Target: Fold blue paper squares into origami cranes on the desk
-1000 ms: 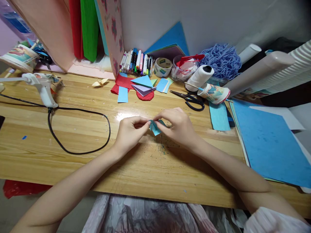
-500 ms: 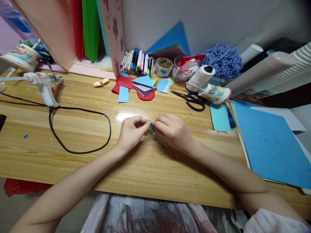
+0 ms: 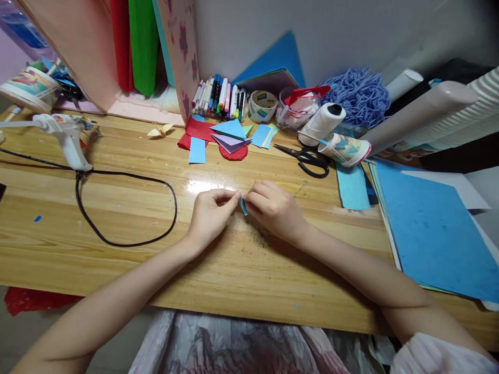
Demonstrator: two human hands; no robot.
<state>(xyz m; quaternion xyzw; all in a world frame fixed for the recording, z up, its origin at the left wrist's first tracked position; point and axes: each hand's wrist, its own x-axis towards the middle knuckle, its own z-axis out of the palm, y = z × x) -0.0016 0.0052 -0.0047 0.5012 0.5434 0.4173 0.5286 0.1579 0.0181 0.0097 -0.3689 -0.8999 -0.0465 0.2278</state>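
Observation:
Between my two hands is a small strip of teal crepe paper (image 3: 244, 206), its lower end hanging free. The thumb and forefinger of my left hand (image 3: 210, 215) pinch its left side near the top. My right hand (image 3: 277, 210) pinches the same strip from the right, fingers curled over it, so part of the paper is hidden. Both hands are just above the wooden table (image 3: 218, 291). Tiny dark scraps lie on the wood beneath my right hand.
Black scissors (image 3: 307, 158) lie beyond my right hand. A white glue gun (image 3: 68, 140) with a looped black cord (image 3: 175, 202) is at left. Folded papers (image 3: 230, 140), markers (image 3: 220, 98) and tape (image 3: 263, 106) line the back. Blue sheets (image 3: 436, 228) lie right, near a paper cup (image 3: 345, 149).
My fingers have shifted very slightly on the teal paper strip, which stays pinched between both hands. The view has moved a little; the other things stay where they were.

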